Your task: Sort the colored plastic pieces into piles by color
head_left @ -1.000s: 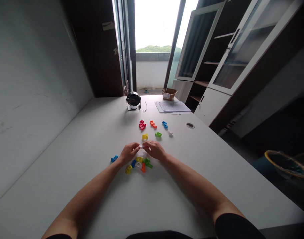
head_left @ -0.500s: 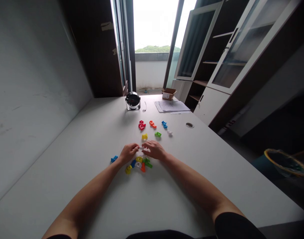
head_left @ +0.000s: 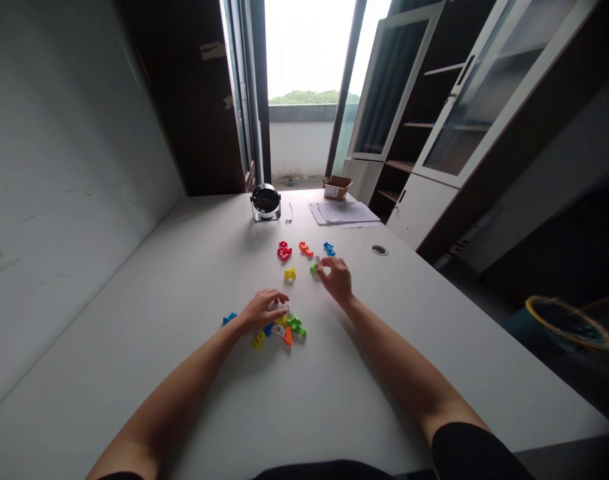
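Observation:
My right hand (head_left: 337, 279) is closed on a small white plastic piece (head_left: 318, 260), pinched at the fingertips beside a green piece (head_left: 313, 269). My left hand (head_left: 264, 309) hovers with fingers apart at the near pile, close to another white piece (head_left: 289, 309). In that pile lie a yellow piece (head_left: 257, 340), an orange piece (head_left: 288, 335), green pieces (head_left: 297, 325) and a white piece (head_left: 278, 331). Left of the hand lies a blue piece (head_left: 229, 318). Farther back are red pieces (head_left: 284, 251), orange pieces (head_left: 305, 249), blue pieces (head_left: 329, 249) and a yellow piece (head_left: 290, 274).
A round black device on a metal stand (head_left: 265, 202) stands at the back of the white table (head_left: 194, 267). Papers (head_left: 344, 213) and a small open cardboard box (head_left: 337, 188) lie to its right. A cable hole (head_left: 379, 251) is near the right edge.
My right hand has moved away from my left, forward and right to the green piece, carrying the white piece. My left hand has let go and opened over the near pile.

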Tool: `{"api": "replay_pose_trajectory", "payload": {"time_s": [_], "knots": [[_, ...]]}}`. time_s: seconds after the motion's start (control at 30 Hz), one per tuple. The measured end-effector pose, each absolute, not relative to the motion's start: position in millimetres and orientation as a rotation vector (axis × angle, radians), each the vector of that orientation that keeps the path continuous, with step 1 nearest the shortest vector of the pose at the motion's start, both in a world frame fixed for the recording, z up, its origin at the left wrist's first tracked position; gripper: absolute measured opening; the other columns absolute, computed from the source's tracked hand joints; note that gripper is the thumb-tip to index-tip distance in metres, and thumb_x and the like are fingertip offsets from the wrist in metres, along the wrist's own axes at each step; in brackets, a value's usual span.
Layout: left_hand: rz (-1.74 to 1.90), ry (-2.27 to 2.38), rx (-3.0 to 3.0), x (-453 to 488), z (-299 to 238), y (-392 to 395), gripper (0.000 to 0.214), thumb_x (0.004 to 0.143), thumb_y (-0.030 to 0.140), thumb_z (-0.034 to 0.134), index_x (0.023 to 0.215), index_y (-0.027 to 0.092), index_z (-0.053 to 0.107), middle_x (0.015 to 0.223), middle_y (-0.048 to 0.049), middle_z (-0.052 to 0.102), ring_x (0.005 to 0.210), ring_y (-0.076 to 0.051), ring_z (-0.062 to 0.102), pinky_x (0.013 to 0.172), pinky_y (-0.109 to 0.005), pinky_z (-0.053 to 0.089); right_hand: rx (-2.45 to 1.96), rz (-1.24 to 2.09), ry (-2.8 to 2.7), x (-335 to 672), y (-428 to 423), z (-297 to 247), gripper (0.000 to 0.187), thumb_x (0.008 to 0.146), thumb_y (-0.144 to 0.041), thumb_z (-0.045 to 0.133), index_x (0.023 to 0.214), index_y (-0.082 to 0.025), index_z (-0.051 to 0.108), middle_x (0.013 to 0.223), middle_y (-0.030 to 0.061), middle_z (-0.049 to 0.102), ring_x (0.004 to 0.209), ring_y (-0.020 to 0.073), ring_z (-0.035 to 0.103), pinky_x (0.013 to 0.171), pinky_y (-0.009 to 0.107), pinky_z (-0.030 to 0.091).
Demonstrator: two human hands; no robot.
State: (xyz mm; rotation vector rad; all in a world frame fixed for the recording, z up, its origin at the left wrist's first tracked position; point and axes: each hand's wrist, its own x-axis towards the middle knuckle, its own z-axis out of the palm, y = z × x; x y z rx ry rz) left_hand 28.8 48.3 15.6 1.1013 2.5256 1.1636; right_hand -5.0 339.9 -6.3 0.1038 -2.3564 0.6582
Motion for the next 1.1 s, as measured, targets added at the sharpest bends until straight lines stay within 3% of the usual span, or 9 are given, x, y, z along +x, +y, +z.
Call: {"api": "replay_pose_trajectory", "payload": {"time_s": [0.17, 0.3, 0.43, 0.67, 0.87, 1.1], "knots": [[1.035, 2.484, 1.226, 28.9, 17.9, 48.5, 0.034, 0.079, 0.021, 0.060, 0.111, 0.029, 0.071, 0.113, -0.0040, 0.068, 0.107, -0.021, 0.056, 0.103, -0.035, 0.041, -0.438, 0.506, -2.424, -19.9, 382.0, -18.8, 0.024, 0.085, -0.040, 0.059, 0.093, -0.018, 0.063, 0.105, 0.0125, 0.059, 0.105, 0.0288, 0.047, 0.091, 0.039, 0.037], [1.051, 2.504, 1.187, 26.8, 13.6, 50.5, 0.034, 0.081, 0.017, 0.054, 0.109, 0.027, 0.071, 0.113, -0.0047, 0.068, 0.107, -0.021, 0.056, 0.101, -0.035, 0.042, -0.640, 0.584, -2.493, -23.2, 396.6, -31.4, 0.027, 0.081, -0.044, 0.062, 0.090, -0.019, 0.062, 0.107, 0.0125, 0.056, 0.107, 0.0297, 0.045, 0.092, 0.040, 0.036], [1.114, 2.592, 1.084, 25.5, 7.4, 53.1, 0.029, 0.088, 0.020, 0.047, 0.103, 0.024, 0.071, 0.106, -0.0064, 0.068, 0.103, -0.021, 0.056, 0.093, -0.033, 0.046, -0.649, 0.608, -2.496, -24.8, 398.1, -35.6, 0.027, 0.079, -0.043, 0.062, 0.092, -0.020, 0.059, 0.107, 0.0115, 0.055, 0.107, 0.0285, 0.045, 0.093, 0.040, 0.037], [1.105, 2.663, 1.044, 27.6, 6.5, 53.3, 0.021, 0.088, 0.030, 0.055, 0.101, 0.024, 0.071, 0.108, -0.0066, 0.067, 0.105, -0.022, 0.056, 0.093, -0.034, 0.047, -0.659, 0.610, -2.504, -26.0, 396.1, -37.7, 0.028, 0.078, -0.040, 0.062, 0.097, -0.020, 0.056, 0.106, 0.0105, 0.055, 0.106, 0.0276, 0.046, 0.093, 0.040, 0.036], [1.042, 2.695, 1.079, 27.6, 5.5, 54.5, 0.031, 0.087, 0.045, 0.061, 0.110, 0.026, 0.070, 0.108, -0.0064, 0.066, 0.104, -0.022, 0.056, 0.096, -0.036, 0.045, -0.635, 0.658, -2.489, -27.1, 392.3, -39.1, 0.027, 0.080, -0.039, 0.060, 0.099, -0.020, 0.057, 0.108, 0.0106, 0.055, 0.106, 0.0276, 0.047, 0.092, 0.039, 0.037], [1.019, 2.731, 1.046, 27.2, 3.3, 55.1, 0.021, 0.088, 0.034, 0.058, 0.099, 0.025, 0.073, 0.102, -0.0058, 0.066, 0.099, -0.021, 0.056, 0.090, -0.034, 0.045, -0.509, 0.643, -2.516, -27.2, 389.0, -41.1, 0.029, 0.085, -0.029, 0.054, 0.110, -0.019, 0.065, 0.117, 0.0120, 0.060, 0.109, 0.0282, 0.048, 0.093, 0.038, 0.037]]}}
